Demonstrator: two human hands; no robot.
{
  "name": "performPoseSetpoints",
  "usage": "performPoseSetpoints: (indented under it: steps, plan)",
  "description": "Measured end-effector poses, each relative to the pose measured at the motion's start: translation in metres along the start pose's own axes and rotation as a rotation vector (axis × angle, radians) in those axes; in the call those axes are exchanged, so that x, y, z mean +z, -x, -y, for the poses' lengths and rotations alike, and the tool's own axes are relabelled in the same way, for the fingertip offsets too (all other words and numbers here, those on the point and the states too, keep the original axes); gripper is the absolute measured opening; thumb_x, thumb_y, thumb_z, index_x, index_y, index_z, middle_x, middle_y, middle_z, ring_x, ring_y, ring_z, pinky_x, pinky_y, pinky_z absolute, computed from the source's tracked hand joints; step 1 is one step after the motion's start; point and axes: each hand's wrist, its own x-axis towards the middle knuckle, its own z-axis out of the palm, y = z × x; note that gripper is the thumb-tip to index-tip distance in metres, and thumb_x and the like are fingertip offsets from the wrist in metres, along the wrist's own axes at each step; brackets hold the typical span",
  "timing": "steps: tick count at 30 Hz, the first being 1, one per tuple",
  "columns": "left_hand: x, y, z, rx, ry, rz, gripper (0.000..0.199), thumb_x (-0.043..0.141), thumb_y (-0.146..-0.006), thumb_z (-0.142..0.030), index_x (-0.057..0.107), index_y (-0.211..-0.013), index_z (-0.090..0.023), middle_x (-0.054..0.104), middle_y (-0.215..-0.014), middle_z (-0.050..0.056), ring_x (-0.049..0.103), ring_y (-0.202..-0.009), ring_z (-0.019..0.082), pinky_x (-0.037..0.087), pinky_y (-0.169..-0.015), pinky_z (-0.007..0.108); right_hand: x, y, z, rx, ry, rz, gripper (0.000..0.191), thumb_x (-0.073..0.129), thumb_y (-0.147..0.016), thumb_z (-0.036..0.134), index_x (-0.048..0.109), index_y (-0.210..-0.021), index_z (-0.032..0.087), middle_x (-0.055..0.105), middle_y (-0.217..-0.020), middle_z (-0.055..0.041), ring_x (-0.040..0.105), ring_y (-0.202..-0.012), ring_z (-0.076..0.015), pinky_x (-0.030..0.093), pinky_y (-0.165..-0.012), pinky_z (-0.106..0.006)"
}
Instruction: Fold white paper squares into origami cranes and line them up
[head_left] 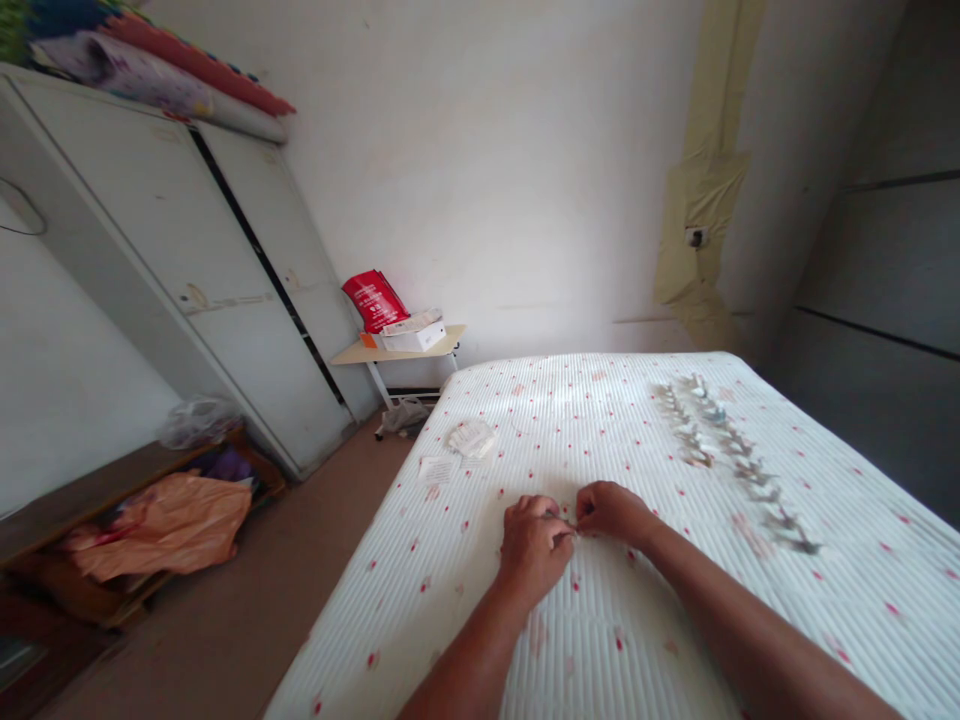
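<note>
My left hand (534, 540) is closed in a pinch just above the mattress (465, 630), left of my right hand (613, 512). My right hand is closed too, its thumb and fingertips meeting those of the left. Between them is a small pale thing that looks like a piece of paper, mostly hidden by the fingers. To the right, two rows of small folded paper figures (742, 455) stand on the bedding, blurred at this distance. A pile of paper pieces (471, 438) and a flat printed slip (439, 470) lie beyond my left hand.
Past the mattress's far left corner, a small table (352, 353) bears a red bag (375, 300) and a white box (415, 336). Grey lockers (247, 310) stand along the left wall. Below them, an orange plastic bag (165, 520) lies on a low wooden shelf.
</note>
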Motion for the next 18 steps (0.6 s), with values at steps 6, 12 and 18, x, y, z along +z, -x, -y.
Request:
performPoseSetpoints:
  steps: [6, 12, 18]
  plan:
    - [0.007, -0.006, -0.008, -0.2, -0.092, 0.005, 0.007, 0.062, -0.068, -0.024, 0.069, -0.069, -0.027, 0.061, -0.087, -0.002, 0.05, -0.09, 0.016, 0.034, -0.08, 0.029, 0.001, -0.002, 0.0, 0.013, -0.005, -0.006, 0.01, 0.061, -0.057, 0.02, 0.068, -0.065, 0.02, 0.065, -0.063, 0.0003, 0.056, -0.059, -0.0123, 0.032, -0.048, -0.019]
    - [0.008, -0.009, -0.013, -0.274, -0.101, -0.002, 0.004, 0.065, -0.066, -0.024, 0.067, -0.07, -0.026, 0.061, -0.092, -0.003, 0.051, -0.092, 0.015, 0.034, -0.081, 0.028, 0.0, -0.001, 0.0, 0.008, -0.02, -0.024, 0.01, 0.061, -0.056, 0.019, 0.068, -0.064, 0.02, 0.064, -0.061, 0.0, 0.056, -0.058, -0.0125, 0.031, -0.047, -0.019]
    - [0.006, -0.008, -0.015, -0.3, -0.101, 0.032, 0.008, 0.068, -0.065, -0.025, 0.066, -0.073, -0.025, 0.06, -0.094, -0.003, 0.051, -0.094, 0.016, 0.035, -0.083, 0.028, 0.0, -0.002, -0.003, -0.025, -0.06, -0.036, 0.014, 0.057, -0.056, 0.014, 0.068, -0.063, 0.019, 0.064, -0.061, -0.0001, 0.056, -0.059, -0.0126, 0.034, -0.049, -0.019]
